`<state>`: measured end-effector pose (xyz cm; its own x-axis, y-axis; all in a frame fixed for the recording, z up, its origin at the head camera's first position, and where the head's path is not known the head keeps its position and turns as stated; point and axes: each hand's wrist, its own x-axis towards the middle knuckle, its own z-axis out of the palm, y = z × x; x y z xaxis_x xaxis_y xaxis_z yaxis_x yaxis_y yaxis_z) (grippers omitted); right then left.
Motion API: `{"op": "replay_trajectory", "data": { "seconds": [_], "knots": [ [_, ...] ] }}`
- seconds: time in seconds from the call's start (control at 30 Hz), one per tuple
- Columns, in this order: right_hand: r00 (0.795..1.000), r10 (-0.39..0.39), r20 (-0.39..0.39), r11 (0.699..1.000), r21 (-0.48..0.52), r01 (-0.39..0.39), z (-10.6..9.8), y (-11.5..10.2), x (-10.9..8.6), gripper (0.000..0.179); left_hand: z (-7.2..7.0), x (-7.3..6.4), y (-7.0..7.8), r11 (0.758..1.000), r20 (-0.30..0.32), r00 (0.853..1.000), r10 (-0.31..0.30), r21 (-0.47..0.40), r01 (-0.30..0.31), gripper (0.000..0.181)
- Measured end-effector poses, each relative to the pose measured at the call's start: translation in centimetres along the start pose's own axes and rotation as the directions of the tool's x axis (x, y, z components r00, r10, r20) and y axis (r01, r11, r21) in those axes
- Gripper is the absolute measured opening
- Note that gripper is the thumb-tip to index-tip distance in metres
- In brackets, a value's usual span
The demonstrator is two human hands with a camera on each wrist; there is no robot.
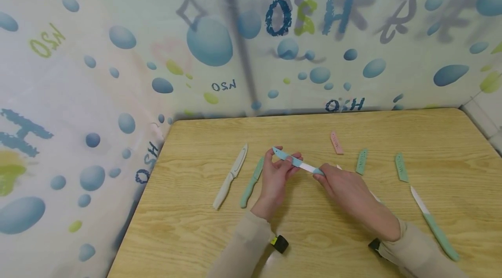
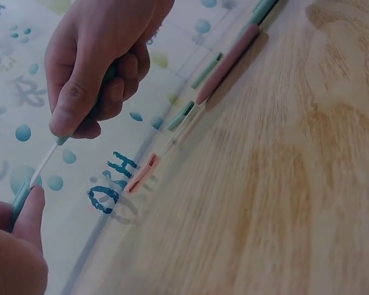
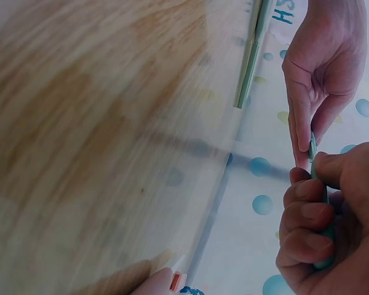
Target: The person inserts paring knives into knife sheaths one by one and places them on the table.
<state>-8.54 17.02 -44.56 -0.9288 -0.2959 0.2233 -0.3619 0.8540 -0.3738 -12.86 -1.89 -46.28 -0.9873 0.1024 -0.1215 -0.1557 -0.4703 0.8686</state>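
Note:
Above the middle of the table, my right hand grips the handle of a knife with a white blade and a blue-green handle. My left hand pinches a light blue blade sheath between thumb and fingers. The sheath covers the front of the blade, and a short bare stretch of white shows between sheath and handle. In the left wrist view the sheath lies in line with the blade. The right wrist view shows the fingers of my right hand curled round the handle.
To the left lie a white knife and a green knife, both with covered blades. On the right are a pink sheath, two green sheaths and a bare green-handled knife. A pink-handled knife is partly hidden by my right arm in the head view.

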Motion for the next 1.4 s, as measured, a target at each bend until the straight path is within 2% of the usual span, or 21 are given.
{"op": "replay_trajectory", "data": {
  "seconds": [0.83, 1.13, 1.4],
  "knots": [
    [1.000, -0.008, 0.004, 1.000, 0.015, 0.008, 0.2, -0.1, 0.1, 0.016, 1.1, -0.6, -0.9, 0.999, 0.026, 1.000, -0.009, -0.035, 0.010, 0.044],
    [1.000, -0.003, -0.001, 1.000, 0.025, 0.003, 0.1, -0.3, 0.0, 0.013, 1.1, -0.6, -1.2, 1.000, 0.018, 1.000, -0.016, -0.025, 0.017, 0.047],
    [1.000, 0.009, 0.016, 0.999, 0.042, -0.010, 0.3, -0.5, 0.0, 0.014, 1.1, -0.8, -1.3, 1.000, 0.026, 1.000, -0.008, -0.020, 0.009, 0.043]
  ]
}}
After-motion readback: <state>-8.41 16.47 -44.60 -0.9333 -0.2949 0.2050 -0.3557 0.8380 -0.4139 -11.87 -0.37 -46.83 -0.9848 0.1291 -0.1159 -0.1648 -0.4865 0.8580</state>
